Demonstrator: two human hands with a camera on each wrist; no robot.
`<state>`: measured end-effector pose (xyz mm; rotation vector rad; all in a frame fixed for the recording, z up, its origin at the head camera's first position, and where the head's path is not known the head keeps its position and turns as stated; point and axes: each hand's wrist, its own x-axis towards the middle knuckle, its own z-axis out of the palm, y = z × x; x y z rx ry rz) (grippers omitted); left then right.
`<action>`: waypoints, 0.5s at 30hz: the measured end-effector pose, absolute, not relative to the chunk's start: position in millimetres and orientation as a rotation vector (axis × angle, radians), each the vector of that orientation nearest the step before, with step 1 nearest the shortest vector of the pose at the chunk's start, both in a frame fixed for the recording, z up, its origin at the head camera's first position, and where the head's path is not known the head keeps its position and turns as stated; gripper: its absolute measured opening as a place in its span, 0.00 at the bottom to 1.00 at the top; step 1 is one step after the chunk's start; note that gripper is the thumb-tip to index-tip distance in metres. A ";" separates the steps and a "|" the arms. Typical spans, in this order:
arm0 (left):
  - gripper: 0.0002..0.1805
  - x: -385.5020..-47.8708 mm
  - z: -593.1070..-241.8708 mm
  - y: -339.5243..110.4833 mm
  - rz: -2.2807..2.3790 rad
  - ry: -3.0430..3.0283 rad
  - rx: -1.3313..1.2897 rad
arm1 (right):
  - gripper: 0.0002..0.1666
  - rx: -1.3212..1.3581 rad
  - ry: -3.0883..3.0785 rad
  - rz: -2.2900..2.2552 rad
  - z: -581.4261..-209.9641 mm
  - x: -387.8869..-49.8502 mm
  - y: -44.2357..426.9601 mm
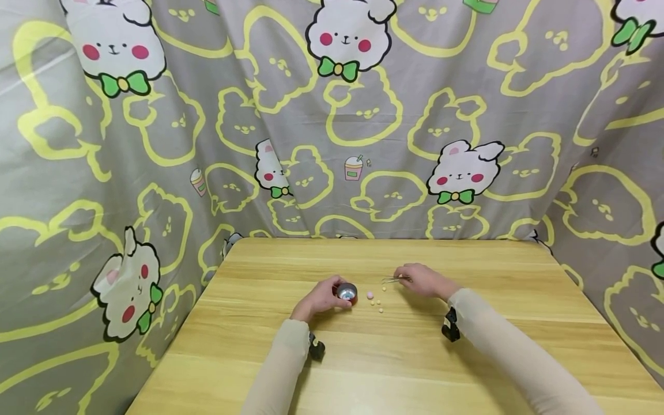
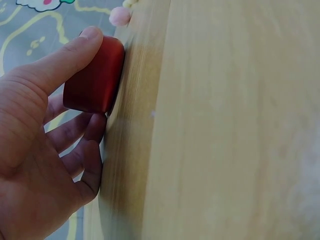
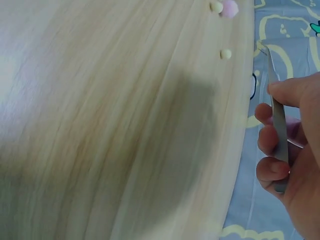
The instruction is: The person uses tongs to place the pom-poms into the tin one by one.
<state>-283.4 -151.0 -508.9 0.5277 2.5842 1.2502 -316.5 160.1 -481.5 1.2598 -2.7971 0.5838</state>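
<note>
My left hand (image 1: pixel 323 297) grips a small round dark red container (image 1: pixel 347 293) with a silvery inside, standing on the table; in the left wrist view the thumb lies along the container's red side (image 2: pixel 97 75). Metal tweezers (image 3: pixel 278 120) are held in my right hand (image 1: pixel 421 280), thumb on one side and curled fingers on the other, tips pointing left toward the container in the head view. Between the hands lie a pink ball (image 1: pixel 370 295) and several small yellow balls (image 1: pixel 381 310). One yellow ball (image 1: pixel 384 289) lies just below the tweezer tips.
The wooden table (image 1: pixel 394 369) reaches back to a grey patterned curtain (image 1: pixel 363 127), which also hangs along the left and right sides. Black wrist cameras (image 1: pixel 316 348) are strapped at both wrists.
</note>
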 end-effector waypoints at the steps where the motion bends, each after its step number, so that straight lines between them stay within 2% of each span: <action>1: 0.27 -283.6 -508.8 -151.2 1.250 2.587 0.530 | 0.09 1.257 -2.793 0.580 -482.4 -317.1 160.9; 15: 0.27 -285.1 -509.9 -151.1 1.216 2.603 0.546 | 0.08 1.201 -2.876 0.623 -490.4 -320.1 156.6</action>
